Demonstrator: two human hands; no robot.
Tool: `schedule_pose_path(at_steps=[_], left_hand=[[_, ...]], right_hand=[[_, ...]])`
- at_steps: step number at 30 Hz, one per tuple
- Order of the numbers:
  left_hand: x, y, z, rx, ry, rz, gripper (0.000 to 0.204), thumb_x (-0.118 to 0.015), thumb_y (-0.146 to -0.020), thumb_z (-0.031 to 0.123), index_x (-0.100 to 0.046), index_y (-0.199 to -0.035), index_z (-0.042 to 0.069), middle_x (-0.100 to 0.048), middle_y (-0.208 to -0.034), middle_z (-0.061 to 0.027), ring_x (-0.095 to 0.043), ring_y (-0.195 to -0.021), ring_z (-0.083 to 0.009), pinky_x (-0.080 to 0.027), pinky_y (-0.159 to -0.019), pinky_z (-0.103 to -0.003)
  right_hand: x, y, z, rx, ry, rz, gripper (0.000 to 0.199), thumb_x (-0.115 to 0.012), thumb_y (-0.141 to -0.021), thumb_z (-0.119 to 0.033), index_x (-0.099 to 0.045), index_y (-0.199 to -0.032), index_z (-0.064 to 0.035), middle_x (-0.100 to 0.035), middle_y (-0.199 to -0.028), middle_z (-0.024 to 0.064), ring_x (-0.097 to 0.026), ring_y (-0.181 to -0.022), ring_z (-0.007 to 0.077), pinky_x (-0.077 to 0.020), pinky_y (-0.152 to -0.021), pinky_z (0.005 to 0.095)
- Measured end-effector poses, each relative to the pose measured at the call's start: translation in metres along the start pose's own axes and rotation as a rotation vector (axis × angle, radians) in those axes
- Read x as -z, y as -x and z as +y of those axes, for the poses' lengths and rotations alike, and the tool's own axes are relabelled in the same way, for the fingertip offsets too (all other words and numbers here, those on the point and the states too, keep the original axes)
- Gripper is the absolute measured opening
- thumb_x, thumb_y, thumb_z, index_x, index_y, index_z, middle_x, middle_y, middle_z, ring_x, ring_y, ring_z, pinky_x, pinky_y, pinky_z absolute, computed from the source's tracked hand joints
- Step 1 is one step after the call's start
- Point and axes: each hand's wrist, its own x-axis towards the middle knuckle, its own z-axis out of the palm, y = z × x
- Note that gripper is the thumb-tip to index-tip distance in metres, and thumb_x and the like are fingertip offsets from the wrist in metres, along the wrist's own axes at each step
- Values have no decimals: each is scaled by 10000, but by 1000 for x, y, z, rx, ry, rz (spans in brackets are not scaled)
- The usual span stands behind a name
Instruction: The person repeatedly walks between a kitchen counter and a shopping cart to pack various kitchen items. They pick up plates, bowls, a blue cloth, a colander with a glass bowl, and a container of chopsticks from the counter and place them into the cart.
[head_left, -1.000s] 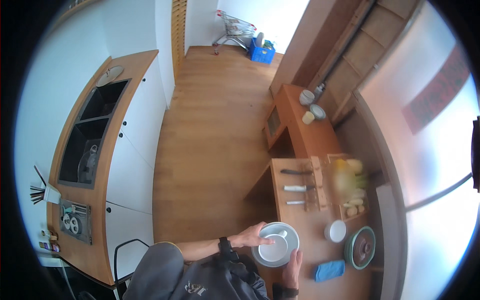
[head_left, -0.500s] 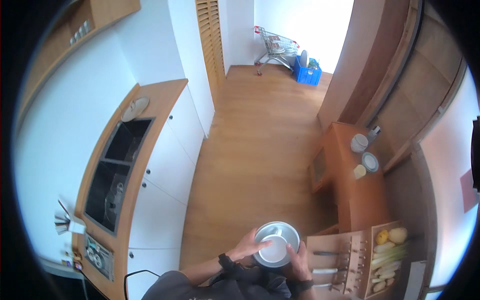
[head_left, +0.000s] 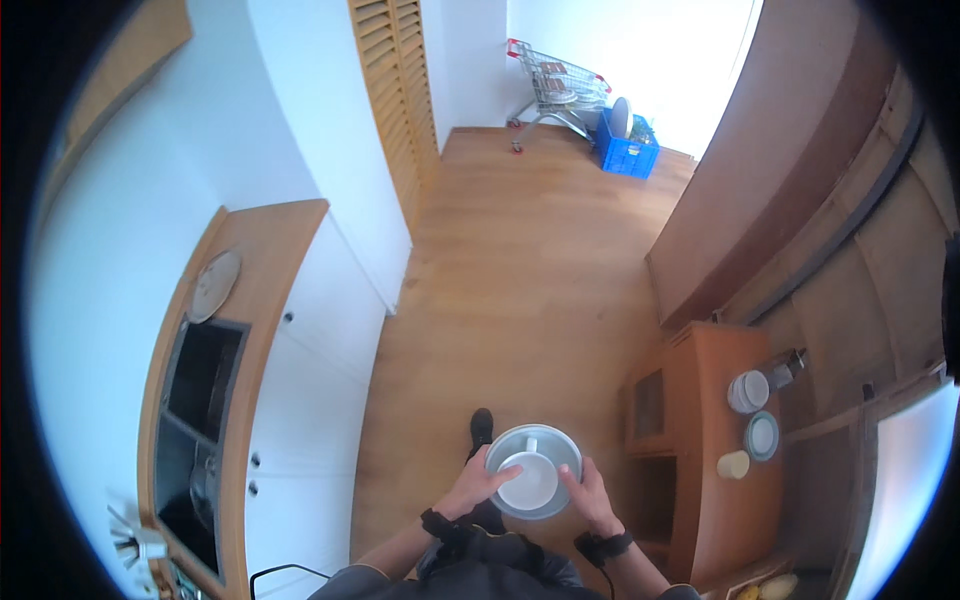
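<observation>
Between my two hands is a round silver metal bowl (head_left: 563,446), held level in front of my waist. Inside it sits a white cup (head_left: 528,483), its short handle pointing away from me. My left hand (head_left: 480,485) grips the bowl's left side, with the thumb reaching over the rim onto the cup. On the right side my right hand (head_left: 592,494) clasps the bowl, its thumb over the rim near the cup. The fingers beneath the bowl are hidden.
At left runs a counter with a dark sink (head_left: 205,385) and a round lid-like disc (head_left: 215,285). A wooden cabinet (head_left: 700,400) at right bears stacked bowls (head_left: 748,390), plates (head_left: 762,436) and a cream cup (head_left: 733,465). Far ahead stand a shopping cart (head_left: 562,90) and blue crate (head_left: 628,158).
I have moved forward along the floor; the cabinet and counter now lie nearer, and the knife rack and vegetable tray have mostly left view. Both hands keep hold of the bowl.
</observation>
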Motion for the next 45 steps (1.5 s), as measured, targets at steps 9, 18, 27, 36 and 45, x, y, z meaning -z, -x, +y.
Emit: schedule_pose_path(at_steps=[9, 18, 27, 36, 45], left_hand=[[55, -229, 168, -66, -31, -278, 594, -737, -771, 297, -499, -1207, -31, -622, -1099, -143, -587, -1028, -197, -446, -902, -331], [87, -450, 227, -27, -158, -262, 615, -746, -771, 312, -488, -1217, -23, -613, -1100, -135, -584, -1026, -204, -459, -889, -335], [82, -644, 317, 28, -169, -101, 657, -738, -781, 334, -440, -1255, -11, -561, -1164, -148, -549, -1076, -209, -441, -922, -344], [60, -861, 400, -97, -218, -61, 628, -755, -764, 327, -466, -1204, -14, -584, -1118, -144, -569, -1043, -215, -454, -901, -349], [25, -1123, 465, -193, -303, -242, 634, -748, -755, 359, -491, -1213, 4, -608, -1111, -149, -590, -1043, -242, -460, -899, -354]], right_hand=[[19, -207, -93, -334, -548, 215, 366, -380, -1002, -282, -546, -1089, 32, -590, -913, 45, -550, -822, 123, -462, -711, 262], [39, -421, -131, -168, -371, 263, 323, -553, -868, -55, -515, -1176, 34, -616, -1030, 112, -584, -953, 189, -470, -847, 320], [119, -673, -161, -118, -245, -11, 365, -604, -821, -69, -551, -1168, 30, -648, -1065, 140, -612, -988, 204, -478, -859, 346], [202, -885, -216, -150, -219, 6, 281, -593, -855, -111, -599, -1088, 46, -669, -960, 94, -623, -864, 152, -498, -772, 302], [286, -1094, -214, -203, -249, 227, 296, -626, -850, -143, -598, -1089, 30, -661, -938, 85, -614, -835, 137, -500, -698, 277]])
